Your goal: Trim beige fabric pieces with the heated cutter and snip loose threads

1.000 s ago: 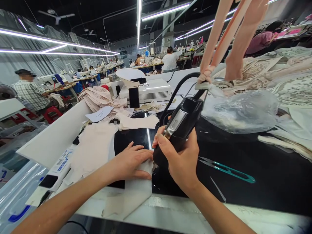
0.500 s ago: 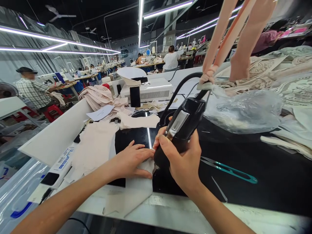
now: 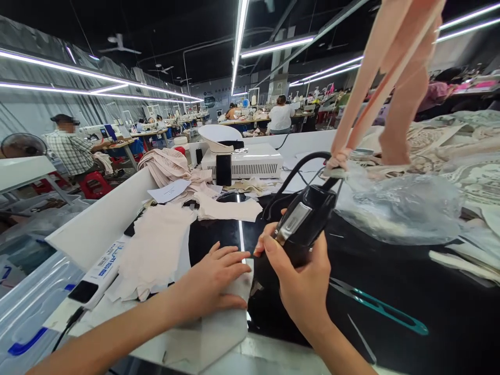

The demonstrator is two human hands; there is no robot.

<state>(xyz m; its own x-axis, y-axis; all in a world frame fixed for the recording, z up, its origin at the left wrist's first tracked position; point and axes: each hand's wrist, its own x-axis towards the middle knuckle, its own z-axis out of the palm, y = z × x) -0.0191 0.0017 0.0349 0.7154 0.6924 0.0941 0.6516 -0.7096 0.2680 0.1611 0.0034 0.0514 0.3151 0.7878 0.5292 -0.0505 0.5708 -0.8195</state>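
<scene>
My left hand (image 3: pixel 216 281) lies palm down with fingers spread on a thin white fabric piece (image 3: pixel 224 338) at the front edge of the table. My right hand (image 3: pixel 304 291) is wrapped round a black corded hand tool (image 3: pixel 314 208) with a metal lever on its side. Peach fabric strips (image 3: pixel 390 78), knotted at its top, hold it from above. The tool's lower end is dark against the black work surface (image 3: pixel 457 297), so I cannot tell whether it touches the fabric. Right of my right hand lie teal thread snips (image 3: pixel 394 312) and a thin metal strip (image 3: pixel 361 338).
Pale fabric pieces (image 3: pixel 154 250) are stacked on the left, beside a white box (image 3: pixel 103 271). A phone (image 3: pixel 223 170) stands against a white scale (image 3: pixel 255 164) at the back. A clear plastic bag (image 3: pixel 406 208) and heaped fabric fill the right. Co-workers sit farther off.
My right hand has drawn the tool slightly away from my left fingertips, leaving a small gap. My left hand stays flat on the fabric. The camera view has tilted up and turned slightly left.
</scene>
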